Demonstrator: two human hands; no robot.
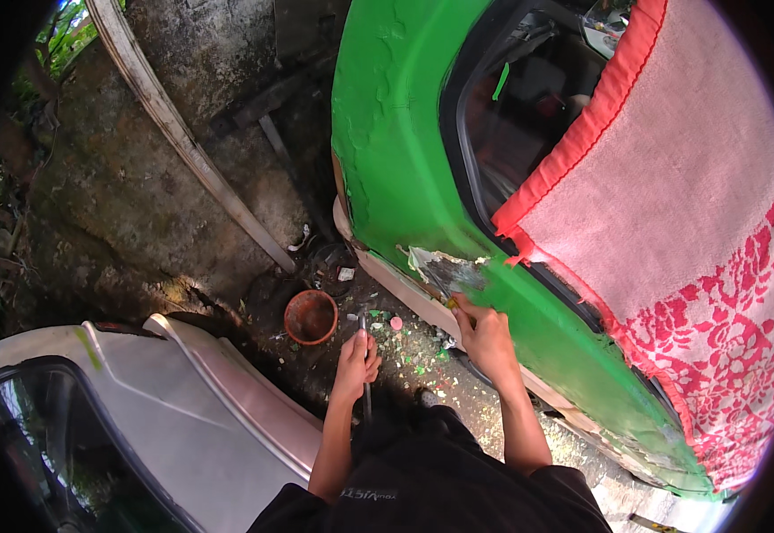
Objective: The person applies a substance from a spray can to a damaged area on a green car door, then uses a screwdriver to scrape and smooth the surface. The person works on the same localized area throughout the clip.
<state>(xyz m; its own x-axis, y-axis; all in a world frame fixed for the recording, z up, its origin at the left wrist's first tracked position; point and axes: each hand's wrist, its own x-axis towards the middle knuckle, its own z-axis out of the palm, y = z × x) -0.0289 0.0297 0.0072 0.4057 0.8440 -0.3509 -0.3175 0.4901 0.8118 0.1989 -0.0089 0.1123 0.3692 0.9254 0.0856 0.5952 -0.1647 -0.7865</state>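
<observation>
One metal rod (367, 401), probably stiff, weighty and best gripped mid-shaft, sits in the curled fingers of your left hand (354, 366) near the brown pot (311, 317), while your right hand (490, 345) pinches a slim, likely light tool (443, 292) at the flaking patch (460, 272) on the green car (405, 155).

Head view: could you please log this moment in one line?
left hand: grips metal bar | right hand: holds thin tool at scraped patch on green vehicle | pot: on ground
</observation>
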